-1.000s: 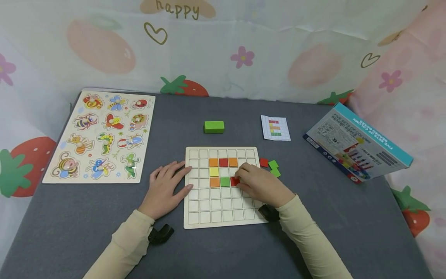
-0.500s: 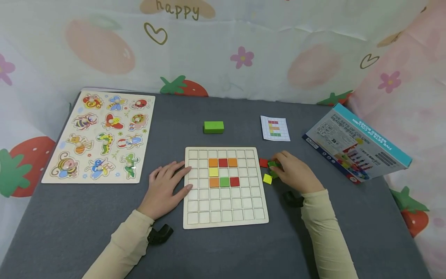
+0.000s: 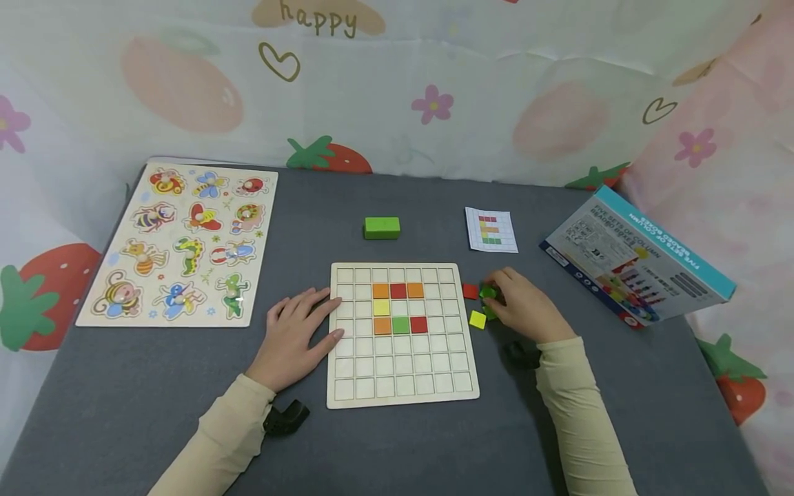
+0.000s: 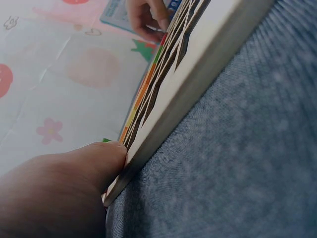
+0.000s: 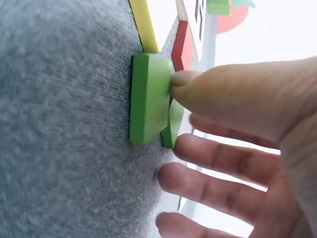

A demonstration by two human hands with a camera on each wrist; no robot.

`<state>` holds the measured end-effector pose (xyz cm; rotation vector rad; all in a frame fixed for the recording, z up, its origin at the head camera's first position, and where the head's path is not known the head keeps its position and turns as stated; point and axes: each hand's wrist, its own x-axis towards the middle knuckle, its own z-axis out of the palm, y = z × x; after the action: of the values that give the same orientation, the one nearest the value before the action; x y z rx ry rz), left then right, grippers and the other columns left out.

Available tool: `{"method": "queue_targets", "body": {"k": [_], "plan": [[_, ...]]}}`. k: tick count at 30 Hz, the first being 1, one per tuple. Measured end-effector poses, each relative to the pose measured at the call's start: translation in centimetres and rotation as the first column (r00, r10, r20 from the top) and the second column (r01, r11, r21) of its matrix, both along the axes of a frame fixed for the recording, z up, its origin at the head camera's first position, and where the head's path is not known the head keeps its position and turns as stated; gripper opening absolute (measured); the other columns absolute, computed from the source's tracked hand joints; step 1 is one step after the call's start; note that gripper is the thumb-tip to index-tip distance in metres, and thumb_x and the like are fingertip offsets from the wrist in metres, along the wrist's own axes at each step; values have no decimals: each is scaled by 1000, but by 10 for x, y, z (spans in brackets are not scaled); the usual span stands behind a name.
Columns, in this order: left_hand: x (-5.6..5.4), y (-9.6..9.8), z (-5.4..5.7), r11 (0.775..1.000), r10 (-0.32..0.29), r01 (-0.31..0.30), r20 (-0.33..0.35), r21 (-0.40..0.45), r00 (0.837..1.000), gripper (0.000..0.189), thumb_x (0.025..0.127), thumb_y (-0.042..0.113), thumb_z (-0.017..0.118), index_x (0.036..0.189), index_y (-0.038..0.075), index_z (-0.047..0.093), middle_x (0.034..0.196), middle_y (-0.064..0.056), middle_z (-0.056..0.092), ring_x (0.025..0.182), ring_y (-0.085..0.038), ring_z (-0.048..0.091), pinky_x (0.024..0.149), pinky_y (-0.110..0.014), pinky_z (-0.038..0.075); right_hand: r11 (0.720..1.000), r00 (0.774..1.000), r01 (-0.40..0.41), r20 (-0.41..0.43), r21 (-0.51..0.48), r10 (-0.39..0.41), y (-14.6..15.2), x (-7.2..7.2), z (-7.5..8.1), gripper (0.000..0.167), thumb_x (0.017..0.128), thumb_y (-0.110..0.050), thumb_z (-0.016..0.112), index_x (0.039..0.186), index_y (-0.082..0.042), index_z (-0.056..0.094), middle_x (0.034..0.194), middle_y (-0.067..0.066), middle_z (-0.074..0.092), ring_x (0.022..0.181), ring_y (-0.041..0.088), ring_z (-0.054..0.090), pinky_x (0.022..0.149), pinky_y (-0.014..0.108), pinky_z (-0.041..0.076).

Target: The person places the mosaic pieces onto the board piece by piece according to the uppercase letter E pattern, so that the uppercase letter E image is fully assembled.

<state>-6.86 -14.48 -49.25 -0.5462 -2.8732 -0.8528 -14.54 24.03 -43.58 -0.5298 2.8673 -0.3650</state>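
A white gridded board (image 3: 402,365) bears orange, red, yellow and green square tiles in some of its squares. My left hand (image 3: 299,337) rests at its left edge, fingers spread; in the left wrist view the thumb (image 4: 106,156) touches the board's rim. To the right of the board, my right hand (image 3: 527,306) is over two green tiles. In the right wrist view, one green tile (image 5: 151,99) lies by the thumb, and a farther green tile (image 5: 174,121) shows between the thumb and loosely bent fingers. A yellow tile (image 3: 477,319) and a red tile (image 3: 470,291) lie beside them.
A green block (image 3: 381,228) and a small card (image 3: 491,230) with a printed coloured pattern lie beyond the board. A tilted box (image 3: 633,255) stands at the right. An insect picture puzzle (image 3: 176,244) lies at the left. Patterned cloth hangs behind the table (image 3: 397,455).
My right hand has left a red tile on the board and moved right to the green tiles, uncovering the yellow tile. Since half a second ago it has hardly moved. My left hand stays put.
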Motion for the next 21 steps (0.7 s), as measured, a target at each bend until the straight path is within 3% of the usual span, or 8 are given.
{"method": "queue_targets", "body": {"k": [14,18,21], "plan": [[0,0,2,1000,-4,4,-4,-2,1000,55,93,44,58,141,19,50,147,-9,42,139,-30,30,107,-57,16,999,1000,4,-25,40,-3,-3,2,6,27,92,-20,65,114,-5,60,107,10,60,88,19,59,76,39,52],[0,0,2,1000,-4,4,-1,-8,1000,55,93,45,58,141,19,50,147,-9,42,140,-30,30,107,-57,16,999,996,-41,-84,34,44,-13,10,13,26,91,-18,67,113,-5,61,107,10,61,83,18,59,70,36,52],[0,-1,2,1000,-3,3,1,-6,1000,55,93,44,58,140,19,50,147,-9,42,139,-30,30,107,-57,16,992,981,-127,-144,27,130,-28,17,19,25,90,-16,68,112,-5,62,105,8,61,81,15,59,67,32,52]]}}
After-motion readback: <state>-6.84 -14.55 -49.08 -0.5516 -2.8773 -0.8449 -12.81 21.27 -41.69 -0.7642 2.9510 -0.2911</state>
